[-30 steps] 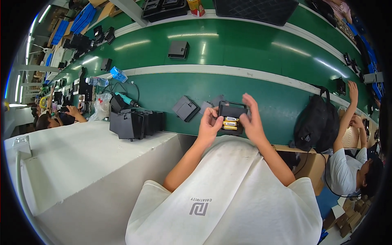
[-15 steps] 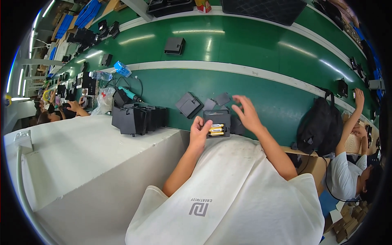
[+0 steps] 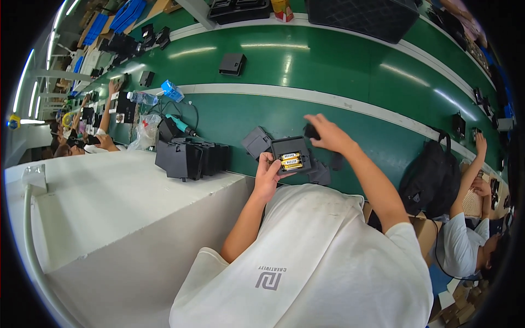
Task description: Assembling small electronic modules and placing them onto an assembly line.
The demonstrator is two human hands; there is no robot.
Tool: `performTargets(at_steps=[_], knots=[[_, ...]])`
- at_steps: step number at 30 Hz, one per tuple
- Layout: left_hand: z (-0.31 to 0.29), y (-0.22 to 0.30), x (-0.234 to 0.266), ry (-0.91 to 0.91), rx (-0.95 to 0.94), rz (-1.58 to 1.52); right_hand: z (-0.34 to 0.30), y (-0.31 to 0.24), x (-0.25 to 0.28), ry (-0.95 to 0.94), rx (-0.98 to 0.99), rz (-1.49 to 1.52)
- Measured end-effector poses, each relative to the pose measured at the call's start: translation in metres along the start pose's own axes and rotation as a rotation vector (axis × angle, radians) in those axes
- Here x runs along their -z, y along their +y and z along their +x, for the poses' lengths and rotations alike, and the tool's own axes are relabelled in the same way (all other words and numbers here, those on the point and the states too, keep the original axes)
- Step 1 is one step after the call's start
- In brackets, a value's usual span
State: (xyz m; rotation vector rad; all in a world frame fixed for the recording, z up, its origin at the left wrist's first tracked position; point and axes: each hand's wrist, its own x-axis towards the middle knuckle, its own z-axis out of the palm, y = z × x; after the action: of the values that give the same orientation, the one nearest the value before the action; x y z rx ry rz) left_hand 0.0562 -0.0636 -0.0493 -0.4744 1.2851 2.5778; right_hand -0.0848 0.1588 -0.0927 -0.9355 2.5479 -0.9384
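Note:
My left hand (image 3: 266, 178) grips a black plastic box (image 3: 283, 147) by its near left edge. Its compartment lies uncovered, and several gold-and-white batteries (image 3: 291, 160) sit side by side in it. To the upper right of the box, my right hand (image 3: 332, 135) pinches a small dark flat piece (image 3: 311, 132) that looks like a battery cover. Fingers hide part of that piece. Just left of the held box lies another black box (image 3: 256, 142). Small dark covers (image 3: 320, 174) rest on the green bench by its right side.
At left, black housings (image 3: 188, 159) cluster by a white ledge (image 3: 109, 213), with a teal electric screwdriver (image 3: 183, 126) behind. A black backpack (image 3: 431, 177) stands at right. One black box (image 3: 232, 64) sits on the far green surface. A co-worker (image 3: 462, 235) sits at far right.
My right hand, empty before, now holds the small dark piece up beside the box. The small pieces behind the box are no longer there. My left hand has tilted the box.

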Motion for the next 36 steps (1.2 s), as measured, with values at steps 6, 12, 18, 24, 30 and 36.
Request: performTargets(at_steps=[6, 12, 18, 24, 30, 36], knots=[[0.007, 0.0, -0.015, -0.04, 0.0, 0.04, -0.047, -0.061, 0.056, 0.312, 0.05, 0.703], [0.016, -0.004, -0.02, -0.157, 0.063, 0.143, -0.061, -0.091, 0.051, 0.374, 0.201, 0.281], [0.013, 0.004, -0.044, -0.209, 0.106, -0.072, -0.068, -0.09, 0.046, 0.397, 0.141, 0.319], [0.015, 0.005, -0.041, -0.215, 0.078, 0.14, -0.067, -0.092, 0.045, 0.398, 0.16, 0.166], [0.017, 0.006, -0.034, -0.21, 0.032, 0.268, -0.061, -0.088, 0.021, 0.419, -0.081, 0.895], [0.027, 0.0, -0.005, 0.13, -0.273, 0.535, -0.047, -0.043, 0.014, 0.432, -0.395, 1.084]])
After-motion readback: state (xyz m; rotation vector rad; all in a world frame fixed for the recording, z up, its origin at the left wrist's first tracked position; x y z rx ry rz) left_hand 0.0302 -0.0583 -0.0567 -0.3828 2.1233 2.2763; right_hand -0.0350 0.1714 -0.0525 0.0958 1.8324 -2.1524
